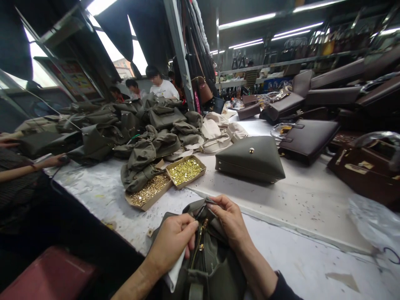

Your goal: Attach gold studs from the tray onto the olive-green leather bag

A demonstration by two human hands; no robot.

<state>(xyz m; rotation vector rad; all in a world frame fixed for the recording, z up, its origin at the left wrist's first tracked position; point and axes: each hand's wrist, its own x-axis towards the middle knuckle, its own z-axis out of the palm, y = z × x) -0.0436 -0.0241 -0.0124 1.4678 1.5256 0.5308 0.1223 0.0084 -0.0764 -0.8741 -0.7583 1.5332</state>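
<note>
A dark olive-green bag (pixel 223 271) lies in front of me on the table, its mouth toward me and a gold zipper (pixel 201 241) showing inside. My left hand (pixel 175 239) is closed at the left of the zipper, fingertips pinched on the bag's edge. A bit of white material hangs below that hand. On the far side, my right hand (pixel 229 218) grips the bag's rim between thumb and fingers. Just beyond are two cardboard trays, one with small copper-gold metal pieces (pixel 150 189), the other with bright yellow-gold pieces (pixel 185 171).
A heap of olive bags (pixel 140 129) covers the table's far left. An upright olive handbag (pixel 250 160) stands beyond my right hand; dark brown handbags (pixel 368 166) crowd the right. Clear plastic (pixel 371 221) lies at the right edge. A co-worker's arm (pixel 34 166) reaches in from the left.
</note>
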